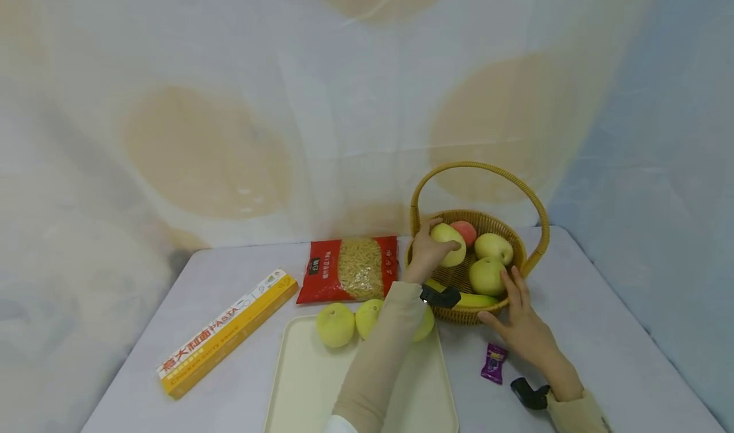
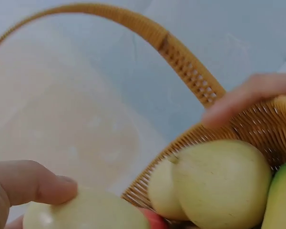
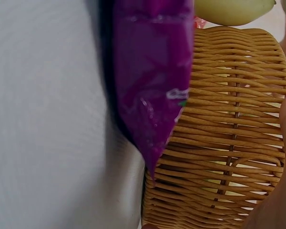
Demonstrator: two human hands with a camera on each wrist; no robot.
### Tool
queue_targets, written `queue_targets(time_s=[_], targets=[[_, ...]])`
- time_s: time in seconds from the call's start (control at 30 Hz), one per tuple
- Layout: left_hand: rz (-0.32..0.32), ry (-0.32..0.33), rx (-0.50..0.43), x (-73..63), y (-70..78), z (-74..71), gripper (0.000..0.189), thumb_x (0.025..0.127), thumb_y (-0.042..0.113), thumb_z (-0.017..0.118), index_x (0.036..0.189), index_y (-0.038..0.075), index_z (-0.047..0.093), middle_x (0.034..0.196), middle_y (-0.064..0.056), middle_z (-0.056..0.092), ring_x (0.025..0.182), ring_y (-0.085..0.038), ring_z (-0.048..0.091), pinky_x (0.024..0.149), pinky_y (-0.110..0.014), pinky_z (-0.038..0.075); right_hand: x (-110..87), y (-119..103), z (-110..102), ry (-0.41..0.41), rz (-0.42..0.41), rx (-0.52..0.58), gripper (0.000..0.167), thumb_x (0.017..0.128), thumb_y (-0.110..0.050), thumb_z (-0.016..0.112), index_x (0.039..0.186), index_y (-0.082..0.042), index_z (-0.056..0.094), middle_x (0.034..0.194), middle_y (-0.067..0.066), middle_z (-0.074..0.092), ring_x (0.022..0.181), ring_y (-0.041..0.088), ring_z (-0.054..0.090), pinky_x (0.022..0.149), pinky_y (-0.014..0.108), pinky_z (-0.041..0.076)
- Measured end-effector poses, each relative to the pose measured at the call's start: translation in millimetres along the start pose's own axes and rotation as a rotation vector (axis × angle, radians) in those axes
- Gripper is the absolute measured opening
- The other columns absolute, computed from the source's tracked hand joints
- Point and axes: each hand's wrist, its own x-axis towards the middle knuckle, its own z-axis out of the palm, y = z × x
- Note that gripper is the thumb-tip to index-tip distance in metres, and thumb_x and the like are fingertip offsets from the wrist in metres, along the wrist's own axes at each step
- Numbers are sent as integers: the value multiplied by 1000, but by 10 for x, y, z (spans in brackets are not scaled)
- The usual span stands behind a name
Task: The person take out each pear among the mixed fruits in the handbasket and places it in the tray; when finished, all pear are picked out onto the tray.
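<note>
My left hand (image 1: 425,253) grips a pale yellow-green pear (image 1: 446,242) at the left side of the wicker basket (image 1: 510,226). In the left wrist view its thumb lies on top of that pear (image 2: 90,210). My right hand (image 1: 530,334) is at the basket's front right rim, fingers spread and fairly straight, close to another pear (image 1: 487,276). Whether its fingertips touch that pear is hard to tell. Inside the basket are also a further pear (image 1: 494,248), a red fruit (image 1: 464,232) and a long yellow fruit like a banana (image 1: 476,300).
A cream tray (image 1: 309,382) with several yellow-green fruits (image 1: 335,325) lies under my left forearm. Behind it is a red pasta bag (image 1: 360,269); to the left, a yellow-white pasta box (image 1: 229,334). A purple wrapped candy (image 1: 494,363) lies before the basket, whose handle (image 1: 478,165) arches overhead.
</note>
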Motion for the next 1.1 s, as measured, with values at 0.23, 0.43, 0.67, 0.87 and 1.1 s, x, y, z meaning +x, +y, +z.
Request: queue_targets(time_s=[0.23,0.43,0.67,0.87,1.1], targets=[[125,-133,61,-193,174,-242,63,80,10,77,135,24,49,140,-6,47,117,-27,55,88,-41,52,10,-18,-6,-13,7,15,94,96,-44,55,155,-17,-13,161,16,-17,113,64,47,51,33,44],[201,-156,108,-400,210,-461,65,78,9,78,134,21,47,141,-10,43,118,-31,54,86,-44,52,6,-30,20,-27,16,19,94,96,-45,55,155,-16,-13,161,17,-18,114,64,46,52,34,44],[292,-148,159,-695,249,-807,64,75,9,80,128,21,47,137,-9,48,124,-28,49,90,-45,50,-3,-37,36,-42,26,20,95,96,-47,54,155,-17,-14,161,16,-19,110,61,50,50,30,41],[317,-114,119,-830,237,-1041,62,74,5,79,126,16,47,133,-12,48,124,-29,46,91,-47,50,-4,-7,24,-27,10,19,94,97,-45,54,155,-16,-13,161,16,-19,103,57,55,47,29,38],[308,-106,94,-851,155,-1113,61,73,5,80,123,16,47,132,-9,49,121,-29,48,86,-46,53,4,3,13,-21,8,21,93,97,-43,54,155,-14,-13,160,17,-20,109,62,50,50,30,41]])
